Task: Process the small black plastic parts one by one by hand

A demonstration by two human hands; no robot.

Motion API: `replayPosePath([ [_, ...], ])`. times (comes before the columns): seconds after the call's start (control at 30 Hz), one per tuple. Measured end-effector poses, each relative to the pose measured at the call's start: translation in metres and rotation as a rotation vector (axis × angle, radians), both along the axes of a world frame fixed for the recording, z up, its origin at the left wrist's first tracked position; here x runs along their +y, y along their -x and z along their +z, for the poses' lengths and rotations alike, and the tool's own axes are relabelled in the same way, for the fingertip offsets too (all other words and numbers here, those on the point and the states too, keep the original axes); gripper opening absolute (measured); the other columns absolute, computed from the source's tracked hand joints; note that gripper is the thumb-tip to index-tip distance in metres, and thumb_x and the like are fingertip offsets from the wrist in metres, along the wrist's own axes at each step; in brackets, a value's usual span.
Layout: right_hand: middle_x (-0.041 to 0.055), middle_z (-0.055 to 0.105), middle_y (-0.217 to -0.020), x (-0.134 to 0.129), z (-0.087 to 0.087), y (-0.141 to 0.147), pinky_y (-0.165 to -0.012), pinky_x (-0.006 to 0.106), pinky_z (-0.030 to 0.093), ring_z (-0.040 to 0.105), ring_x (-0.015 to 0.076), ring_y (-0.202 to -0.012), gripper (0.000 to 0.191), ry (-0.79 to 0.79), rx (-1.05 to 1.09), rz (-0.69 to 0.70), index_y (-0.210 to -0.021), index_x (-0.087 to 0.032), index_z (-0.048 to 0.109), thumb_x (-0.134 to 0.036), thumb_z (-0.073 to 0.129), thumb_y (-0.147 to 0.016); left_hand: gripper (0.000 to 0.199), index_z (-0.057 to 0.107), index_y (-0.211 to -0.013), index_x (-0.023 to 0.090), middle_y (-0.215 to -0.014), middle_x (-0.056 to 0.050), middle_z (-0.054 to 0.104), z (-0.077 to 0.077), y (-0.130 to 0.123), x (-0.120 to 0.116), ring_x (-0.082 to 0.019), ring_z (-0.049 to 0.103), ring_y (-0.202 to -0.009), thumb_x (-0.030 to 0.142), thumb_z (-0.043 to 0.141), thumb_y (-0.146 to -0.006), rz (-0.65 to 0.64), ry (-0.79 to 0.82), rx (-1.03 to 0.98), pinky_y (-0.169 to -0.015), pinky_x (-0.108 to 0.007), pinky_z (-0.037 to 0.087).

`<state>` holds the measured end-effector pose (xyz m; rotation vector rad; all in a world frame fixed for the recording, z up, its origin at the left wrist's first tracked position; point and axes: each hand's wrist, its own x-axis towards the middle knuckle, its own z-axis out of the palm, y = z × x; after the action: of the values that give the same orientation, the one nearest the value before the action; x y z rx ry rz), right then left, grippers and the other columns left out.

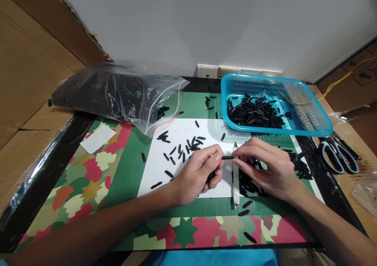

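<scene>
Over the white paper (150, 172), my left hand (200, 172) and my right hand (266, 166) come together on one small black ridged piece (227, 157). My left thumb and forefinger pinch one end of it, while the right fingertips close on the other end. More black shows inside my curled left fingers. Loose black pieces (191, 143) of the same slim shape lie scattered to the left. A denser pile (250, 185) sits partly hidden beneath my right hand. Between the hands lies a narrow white strip or stick with a dark tip (236, 183).
A blue plastic basket (324, 121) holding many black pieces stands at the back right. Left of it rests a clear zip bag (118, 97) full of dark pieces. Scissors (338, 156) lie at the right edge. A small white paper (97, 139) is on the patterned mat (188, 232).
</scene>
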<state>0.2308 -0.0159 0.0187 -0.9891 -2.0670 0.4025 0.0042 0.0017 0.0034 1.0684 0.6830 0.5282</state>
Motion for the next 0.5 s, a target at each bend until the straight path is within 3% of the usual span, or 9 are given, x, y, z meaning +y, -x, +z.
replayPosePath([
  [0.5, 0.0062, 0.075, -0.086, -0.0001, -0.0005, -0.0012, -0.064, 0.027, 0.055, 0.07, 0.0154, -0.072, 0.006, -0.002, -0.013, 0.004, -0.103, -0.018, 0.071, -0.012, 0.07, -0.102, 0.042, 0.045, -0.089, 0.022, -0.058, 0.008, 0.05, 0.0003, -0.0002, -0.0001, -0.006, 0.033, -0.044, 0.059, 0.047, -0.11, 0.001, -0.005, 0.0, -0.04, -0.015, 0.028],
])
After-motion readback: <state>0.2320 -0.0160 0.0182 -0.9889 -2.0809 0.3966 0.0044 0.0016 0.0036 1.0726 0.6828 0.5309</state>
